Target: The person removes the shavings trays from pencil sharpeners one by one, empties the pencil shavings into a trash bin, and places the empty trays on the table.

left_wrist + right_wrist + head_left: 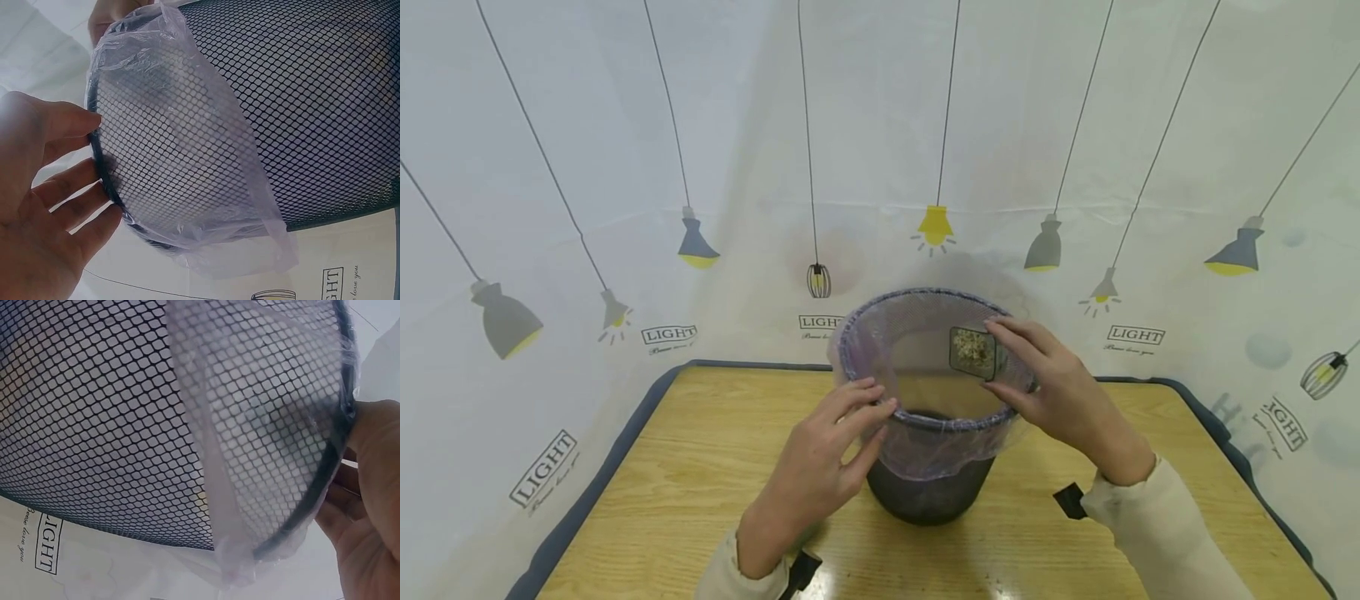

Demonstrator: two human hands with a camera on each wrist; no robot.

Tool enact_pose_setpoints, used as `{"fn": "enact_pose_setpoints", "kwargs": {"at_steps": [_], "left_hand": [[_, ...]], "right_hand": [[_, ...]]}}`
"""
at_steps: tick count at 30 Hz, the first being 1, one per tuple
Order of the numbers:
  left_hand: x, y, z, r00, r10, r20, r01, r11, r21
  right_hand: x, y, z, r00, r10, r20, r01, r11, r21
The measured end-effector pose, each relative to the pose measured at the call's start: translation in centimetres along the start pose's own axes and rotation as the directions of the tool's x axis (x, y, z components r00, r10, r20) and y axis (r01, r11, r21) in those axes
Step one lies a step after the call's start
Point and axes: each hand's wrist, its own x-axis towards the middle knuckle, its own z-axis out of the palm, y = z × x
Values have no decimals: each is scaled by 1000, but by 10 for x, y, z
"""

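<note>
A black mesh wastebasket [931, 500], lined with a thin translucent purple bag [917, 462], stands upright on the table. The bag is folded down over the rim. My left hand [820, 458] holds the rim at the near left, thumb outside and fingers at the top edge; the left wrist view has that hand [50, 200] beside the rim. With thumb and fingers, my right hand [1060, 392] pinches a small dark-edged, squarish clear container [957, 367] over the basket's mouth. Light brown crumbly bits [972, 346] are in it. The right wrist view hides the container behind the mesh.
The wooden table [700, 467] has a dark edge at its back and sides. Behind it hangs a pale sheet [880, 125] printed with lamps and lettering. Black straps [1070, 501] show near both sleeves.
</note>
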Motion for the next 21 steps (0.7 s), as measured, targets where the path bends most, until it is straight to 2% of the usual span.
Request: {"fn": "enact_pose_setpoints", "kwargs": {"at_steps": [10, 16, 21], "left_hand": [[0, 0, 0, 1000, 7, -4, -7, 1000, 7], [-1, 0, 1, 1000, 6, 0, -6, 1000, 11], [-1, 0, 1, 1000, 1, 4, -1, 1000, 11]], "right_hand": [[2, -6, -1, 1000, -16, -9, 15, 998, -65], [1, -7, -1, 999, -46, -22, 45, 997, -61], [-1, -7, -1, 999, -38, -19, 37, 997, -65]]}}
